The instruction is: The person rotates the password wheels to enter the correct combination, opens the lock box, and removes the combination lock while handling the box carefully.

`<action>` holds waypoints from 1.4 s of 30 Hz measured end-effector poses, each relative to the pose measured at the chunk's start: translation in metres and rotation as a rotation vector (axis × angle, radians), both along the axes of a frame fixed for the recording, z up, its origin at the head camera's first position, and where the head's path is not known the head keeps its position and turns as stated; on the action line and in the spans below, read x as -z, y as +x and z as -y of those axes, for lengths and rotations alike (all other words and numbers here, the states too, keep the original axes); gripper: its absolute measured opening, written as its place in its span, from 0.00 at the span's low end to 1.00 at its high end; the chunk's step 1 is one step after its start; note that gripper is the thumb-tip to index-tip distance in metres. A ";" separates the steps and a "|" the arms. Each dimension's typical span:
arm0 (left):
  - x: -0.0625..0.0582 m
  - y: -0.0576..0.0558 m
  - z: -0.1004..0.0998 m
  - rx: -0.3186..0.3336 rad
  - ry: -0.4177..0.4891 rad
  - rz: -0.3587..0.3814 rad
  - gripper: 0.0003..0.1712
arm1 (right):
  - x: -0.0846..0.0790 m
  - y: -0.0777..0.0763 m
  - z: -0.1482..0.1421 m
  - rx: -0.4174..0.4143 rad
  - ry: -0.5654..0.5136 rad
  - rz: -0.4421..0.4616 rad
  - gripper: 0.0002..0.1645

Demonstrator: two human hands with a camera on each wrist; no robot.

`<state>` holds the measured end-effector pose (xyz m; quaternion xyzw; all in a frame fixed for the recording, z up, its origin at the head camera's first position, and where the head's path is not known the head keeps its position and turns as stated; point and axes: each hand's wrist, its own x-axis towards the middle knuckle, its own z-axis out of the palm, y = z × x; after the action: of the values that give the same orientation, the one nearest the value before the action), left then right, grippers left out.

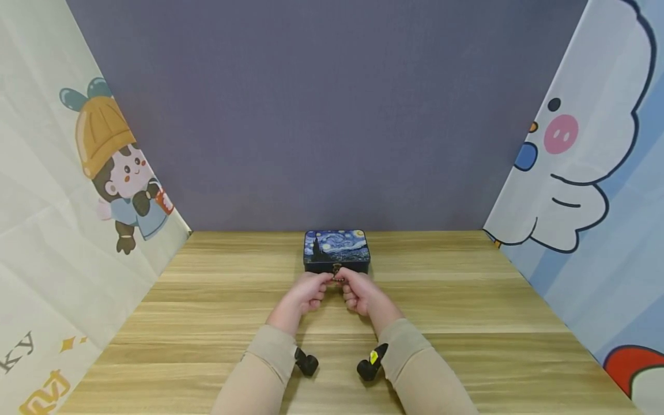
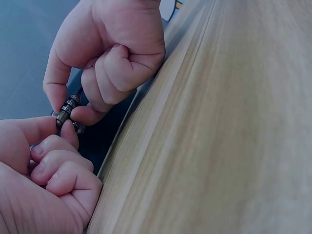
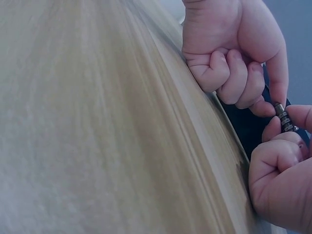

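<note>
A dark box with a swirling blue and yellow night-sky picture on its lid stands shut at the table's far edge. At its front clasp is a small dark metal combination padlock with numbered dial rings. My left hand pinches one end of the padlock between thumb and index finger. From the other side, the thumb and index finger of my right hand pinch the dial end. The remaining fingers of both hands are curled in. In the right wrist view the padlock is partly covered by fingertips.
The wood-grain table extends to both sides and in front of the box. Right behind the box rises a grey-purple panel. Cartoon-printed cloths hang at left and right. Small black devices are strapped near both cuffs.
</note>
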<state>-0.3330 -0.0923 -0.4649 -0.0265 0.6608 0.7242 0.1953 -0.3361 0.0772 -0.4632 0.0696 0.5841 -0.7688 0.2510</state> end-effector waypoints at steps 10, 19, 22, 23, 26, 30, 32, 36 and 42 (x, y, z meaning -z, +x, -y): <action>-0.001 0.002 0.000 -0.004 -0.014 -0.006 0.14 | 0.000 0.001 0.000 0.005 0.000 0.003 0.12; -0.001 0.003 -0.001 -0.012 -0.015 -0.005 0.14 | -0.001 0.003 -0.001 0.003 -0.004 0.007 0.12; -0.001 0.003 -0.001 -0.013 -0.016 -0.007 0.14 | -0.001 0.002 -0.001 0.006 -0.012 0.011 0.12; 0.000 0.003 -0.001 -0.014 -0.017 -0.008 0.14 | -0.001 0.002 -0.002 0.007 -0.015 0.011 0.12; -0.001 0.003 -0.002 -0.012 -0.019 -0.010 0.14 | -0.001 0.002 -0.002 0.008 -0.025 0.014 0.10; -0.001 0.003 -0.002 -0.015 -0.014 -0.007 0.14 | -0.001 0.002 -0.003 0.003 -0.040 0.024 0.10; -0.002 0.003 -0.002 -0.016 -0.012 -0.004 0.14 | -0.002 0.002 -0.004 0.002 -0.050 0.032 0.11; -0.003 0.004 -0.001 -0.013 -0.009 0.000 0.13 | -0.003 0.002 -0.006 -0.005 -0.074 0.045 0.12; -0.004 0.004 -0.002 -0.008 -0.008 -0.004 0.13 | -0.003 0.004 -0.011 -0.024 -0.098 0.044 0.13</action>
<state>-0.3290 -0.0906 -0.4612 -0.0284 0.6640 0.7223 0.1911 -0.3326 0.0881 -0.4599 0.0671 0.5408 -0.7916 0.2764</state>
